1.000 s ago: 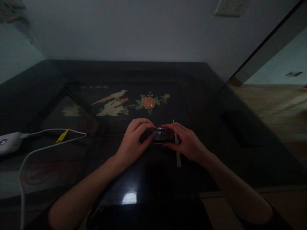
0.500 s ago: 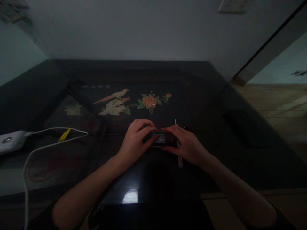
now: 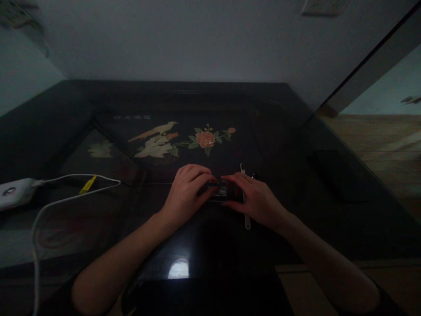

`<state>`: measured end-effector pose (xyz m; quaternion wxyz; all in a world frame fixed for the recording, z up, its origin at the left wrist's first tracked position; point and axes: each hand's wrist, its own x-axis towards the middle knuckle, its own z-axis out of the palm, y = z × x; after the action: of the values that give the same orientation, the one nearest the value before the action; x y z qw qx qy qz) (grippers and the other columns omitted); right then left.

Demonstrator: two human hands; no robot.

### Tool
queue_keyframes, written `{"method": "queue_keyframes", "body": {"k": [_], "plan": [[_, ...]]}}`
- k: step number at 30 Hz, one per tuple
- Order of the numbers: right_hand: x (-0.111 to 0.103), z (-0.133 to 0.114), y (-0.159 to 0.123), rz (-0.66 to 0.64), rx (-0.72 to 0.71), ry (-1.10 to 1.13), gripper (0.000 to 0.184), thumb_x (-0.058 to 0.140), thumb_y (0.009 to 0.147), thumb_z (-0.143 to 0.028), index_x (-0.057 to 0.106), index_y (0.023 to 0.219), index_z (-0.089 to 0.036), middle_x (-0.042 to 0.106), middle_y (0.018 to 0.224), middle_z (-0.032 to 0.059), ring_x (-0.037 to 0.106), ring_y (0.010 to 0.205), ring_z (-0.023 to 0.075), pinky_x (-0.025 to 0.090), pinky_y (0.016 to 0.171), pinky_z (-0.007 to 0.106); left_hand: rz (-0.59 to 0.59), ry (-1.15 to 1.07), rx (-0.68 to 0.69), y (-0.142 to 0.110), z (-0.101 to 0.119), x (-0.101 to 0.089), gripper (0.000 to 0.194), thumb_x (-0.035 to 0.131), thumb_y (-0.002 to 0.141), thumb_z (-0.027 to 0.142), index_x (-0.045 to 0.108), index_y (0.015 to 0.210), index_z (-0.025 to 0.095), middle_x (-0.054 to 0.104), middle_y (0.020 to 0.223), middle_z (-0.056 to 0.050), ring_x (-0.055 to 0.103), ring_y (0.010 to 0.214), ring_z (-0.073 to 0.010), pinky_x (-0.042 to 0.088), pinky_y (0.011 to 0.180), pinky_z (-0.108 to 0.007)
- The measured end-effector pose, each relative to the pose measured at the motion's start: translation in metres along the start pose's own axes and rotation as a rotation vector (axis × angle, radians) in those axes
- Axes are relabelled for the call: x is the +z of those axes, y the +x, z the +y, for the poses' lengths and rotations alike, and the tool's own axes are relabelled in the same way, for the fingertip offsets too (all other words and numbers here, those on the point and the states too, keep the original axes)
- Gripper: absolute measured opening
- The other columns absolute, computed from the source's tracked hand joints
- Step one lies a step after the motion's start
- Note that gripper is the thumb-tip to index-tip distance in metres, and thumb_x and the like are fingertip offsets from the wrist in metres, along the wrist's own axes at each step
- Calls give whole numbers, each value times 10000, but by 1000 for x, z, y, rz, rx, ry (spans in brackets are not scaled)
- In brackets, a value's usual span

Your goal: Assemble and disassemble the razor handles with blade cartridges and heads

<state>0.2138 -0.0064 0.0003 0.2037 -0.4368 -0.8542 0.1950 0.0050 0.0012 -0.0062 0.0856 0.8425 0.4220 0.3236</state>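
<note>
A small clear box-like object point(image 3: 218, 193) with shiny edges rests on the dark glossy table point(image 3: 283, 145); its kind is too dim to make out. My left hand point(image 3: 188, 186) grips its left side, fingers curled and thumb pressed in. From the right, my right hand point(image 3: 258, 195) pinches it between thumb and fingers; a ring shows on one finger. Partly under my right hand lies a thin, light-coloured flat strip point(image 3: 247, 221) with a hole at its near end. A small dark shiny item point(image 3: 255, 175) shows just beyond that hand.
At left a white device point(image 3: 16, 193) joins a white cable point(image 3: 54, 202) bearing a yellow tag point(image 3: 88, 184). A flat dark object point(image 3: 335, 175) lies at right. The tabletop carries a bird-and-flower picture point(image 3: 205, 139); a wall point(image 3: 177, 44) stands behind it.
Both hands stay on the small clear object, with only slight finger shifts. The view has tilted down very slightly.
</note>
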Motion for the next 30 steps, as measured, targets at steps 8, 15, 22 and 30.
{"method": "queue_keyframes", "body": {"k": [8,15,22,30], "plan": [[2,0,0,-26,-5,-27,511,732,782,-281,528,1233,-154,656,1078,113,658,920,249,537,754,379,-30,-5,-16,1,-2,-1,34,629,858,212,660,855,198,663,868,-25,587,867,-187,415,842,-368],[2,0,0,-36,0,-26,510,728,785,-269,524,1238,-153,664,1054,109,660,885,235,541,734,368,-75,14,18,-1,-3,0,101,581,890,214,677,921,223,706,852,-3,614,849,-172,361,942,-407],[2,-1,0,-34,6,0,503,728,781,-262,540,1231,-138,674,1028,110,663,900,243,538,744,373,-22,17,46,-1,-2,-2,145,541,918,216,685,899,220,707,781,18,624,754,-144,344,955,-401],[2,1,0,-9,20,12,499,729,770,-241,544,1229,-179,682,1007,86,666,909,239,529,760,368,-13,4,24,0,-3,-3,153,539,917,231,689,890,234,742,802,19,651,742,-136,360,952,-401]]}}
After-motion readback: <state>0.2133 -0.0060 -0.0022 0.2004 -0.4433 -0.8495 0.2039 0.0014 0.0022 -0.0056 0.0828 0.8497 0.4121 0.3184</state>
